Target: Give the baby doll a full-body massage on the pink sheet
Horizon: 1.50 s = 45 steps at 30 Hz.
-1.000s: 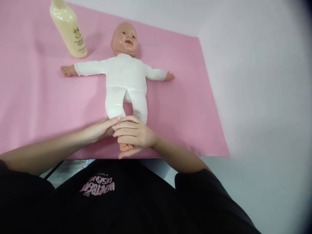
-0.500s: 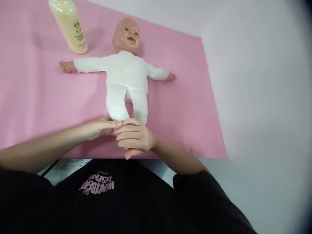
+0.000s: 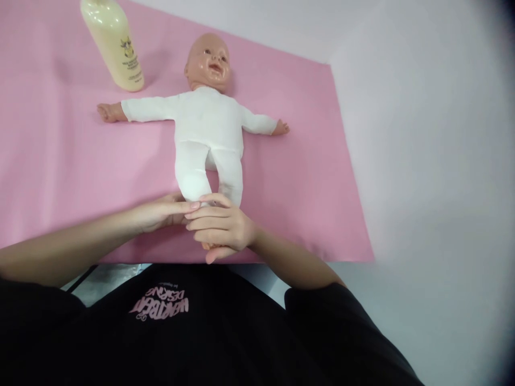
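A baby doll [image 3: 209, 120] with a white cloth body lies on its back, arms spread, its feet toward me. My left hand [image 3: 167, 212] is closed around the lower part of the doll's leg on the left side, with the thumb on top. Over the foot end of that same leg lies my right hand [image 3: 221, 228], its fingers curled across it and touching the left thumb. A small bit of the doll's foot shows below my right fingers. The rest of that foot is hidden, as is the other leg's lower end.
A pink mat [image 3: 306, 187] covers the table under the doll. Up at the left, beside the doll's outstretched arm, stands a pale yellow bottle [image 3: 116, 48] with a cow picture. The mat's near edge runs just in front of my black shirt [image 3: 201, 332].
My right fingers have shifted slightly to the left over the doll's foot, and a little more of the foot shows. The left hand keeps its hold. The whole view has moved very slightly.
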Tool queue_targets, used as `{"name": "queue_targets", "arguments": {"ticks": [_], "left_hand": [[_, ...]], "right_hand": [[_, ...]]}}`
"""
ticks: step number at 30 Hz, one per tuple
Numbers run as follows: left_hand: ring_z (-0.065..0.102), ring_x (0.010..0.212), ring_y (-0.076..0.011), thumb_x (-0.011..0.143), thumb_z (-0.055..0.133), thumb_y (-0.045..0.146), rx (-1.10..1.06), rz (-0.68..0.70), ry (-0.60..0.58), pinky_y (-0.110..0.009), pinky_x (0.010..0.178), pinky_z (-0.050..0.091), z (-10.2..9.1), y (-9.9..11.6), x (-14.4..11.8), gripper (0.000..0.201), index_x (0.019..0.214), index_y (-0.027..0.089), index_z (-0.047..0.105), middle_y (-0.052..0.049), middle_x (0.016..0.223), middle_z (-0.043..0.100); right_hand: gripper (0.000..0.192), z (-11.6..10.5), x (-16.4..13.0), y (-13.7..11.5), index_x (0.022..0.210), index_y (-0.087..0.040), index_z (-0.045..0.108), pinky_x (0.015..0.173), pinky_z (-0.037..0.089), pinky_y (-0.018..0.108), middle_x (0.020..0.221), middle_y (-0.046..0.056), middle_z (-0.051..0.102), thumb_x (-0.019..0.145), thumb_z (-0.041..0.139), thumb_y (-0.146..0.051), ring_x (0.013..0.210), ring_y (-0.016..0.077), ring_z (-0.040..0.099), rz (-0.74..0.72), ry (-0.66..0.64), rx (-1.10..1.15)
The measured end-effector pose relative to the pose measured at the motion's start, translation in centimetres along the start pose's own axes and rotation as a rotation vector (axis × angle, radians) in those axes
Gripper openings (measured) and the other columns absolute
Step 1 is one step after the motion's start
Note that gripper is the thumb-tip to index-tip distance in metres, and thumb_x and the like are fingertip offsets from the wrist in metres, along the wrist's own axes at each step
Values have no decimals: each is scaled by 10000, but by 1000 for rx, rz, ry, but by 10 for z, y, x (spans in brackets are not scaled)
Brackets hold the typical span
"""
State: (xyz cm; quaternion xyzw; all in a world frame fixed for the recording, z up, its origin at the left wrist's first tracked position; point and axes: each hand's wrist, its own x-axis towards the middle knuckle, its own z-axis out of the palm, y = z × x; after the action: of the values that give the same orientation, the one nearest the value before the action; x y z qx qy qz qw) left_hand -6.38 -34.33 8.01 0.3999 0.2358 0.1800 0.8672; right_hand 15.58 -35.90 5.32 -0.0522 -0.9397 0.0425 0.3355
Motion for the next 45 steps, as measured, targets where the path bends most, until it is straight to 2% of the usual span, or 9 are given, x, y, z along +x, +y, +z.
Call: {"name": "queue_targets", "arguments": {"ticks": [4, 9, 14, 21, 26, 30, 35, 40, 45], "left_hand": [[752, 1184, -282, 1024, 661, 507, -37, 20, -4, -342, 1017, 616, -3, -2, 0, 481, 1315, 132, 735, -139, 1272, 782], [755, 1141, -280, 1016, 651, 518, -44, 29, -36, -332, 977, 602, -2, -3, 2, 505, 1333, 131, 722, -139, 1205, 799], [768, 1021, -270, 1028, 619, 500, -58, -14, -101, -368, 968, 581, 1, -1, 2, 505, 1356, 127, 708, -138, 1115, 812], [757, 960, -256, 973, 666, 490, -102, 35, -13, -325, 844, 601, 2, 3, 1, 516, 1323, 115, 722, -123, 1087, 806], [763, 971, -283, 992, 646, 565, -78, -1, -108, -373, 907, 611, 0, 0, 1, 562, 1282, 90, 725, -145, 1022, 808], [779, 917, -266, 1039, 597, 555, -72, -19, -198, -372, 937, 615, -5, -6, 2, 499, 1137, 93, 757, -132, 909, 806], [786, 989, -271, 1039, 647, 453, -93, -26, -140, -388, 979, 611, -1, -3, -1, 439, 1275, 88, 705, -146, 1015, 810], [777, 1074, -264, 1047, 640, 402, -97, -62, -136, -391, 1018, 602, 7, 3, -3, 443, 1385, 116, 648, -152, 1192, 793], [780, 1080, -265, 1043, 641, 370, -111, -56, -120, -385, 1011, 600, 6, 2, -2, 447, 1414, 121, 636, -140, 1169, 803]], "right_hand": [[397, -2, 6, 0, 1123, -241, 728, 1294, 412, 437, 1193, 27, 806, 1024, 593, -601, 1204, 172, 739, 69, 95, -76], [316, 2, 1, -2, 992, -276, 724, 1367, 323, 432, 1097, -25, 822, 1037, 595, -561, 1208, 181, 746, 175, -95, 26], [346, 4, -5, 2, 977, -244, 716, 1331, 394, 470, 1038, -8, 804, 1035, 600, -565, 1204, 210, 746, 97, -151, 53], [337, -8, 14, -1, 1114, -214, 704, 1213, 509, 437, 1112, 20, 828, 1028, 630, -532, 1216, 176, 742, 77, 254, -60], [204, -11, 19, -6, 922, -227, 663, 1216, 515, 424, 951, -33, 816, 1008, 703, -409, 1129, 148, 765, 69, 305, -55], [127, -7, 15, -9, 941, -227, 628, 1187, 531, 413, 885, -35, 770, 1005, 667, -328, 1055, 132, 763, 97, 308, 8], [52, -1, 8, -14, 935, -244, 621, 1238, 448, 495, 827, -48, 715, 977, 629, -273, 984, 154, 734, 128, 220, 8], [195, -2, 7, -10, 908, -241, 628, 1157, 493, 435, 782, -43, 689, 974, 694, -411, 893, 157, 715, 93, 246, 70], [379, -3, 5, -3, 992, -207, 677, 1187, 465, 439, 861, 5, 728, 1074, 519, -541, 992, 182, 726, 46, 195, 126]]}}
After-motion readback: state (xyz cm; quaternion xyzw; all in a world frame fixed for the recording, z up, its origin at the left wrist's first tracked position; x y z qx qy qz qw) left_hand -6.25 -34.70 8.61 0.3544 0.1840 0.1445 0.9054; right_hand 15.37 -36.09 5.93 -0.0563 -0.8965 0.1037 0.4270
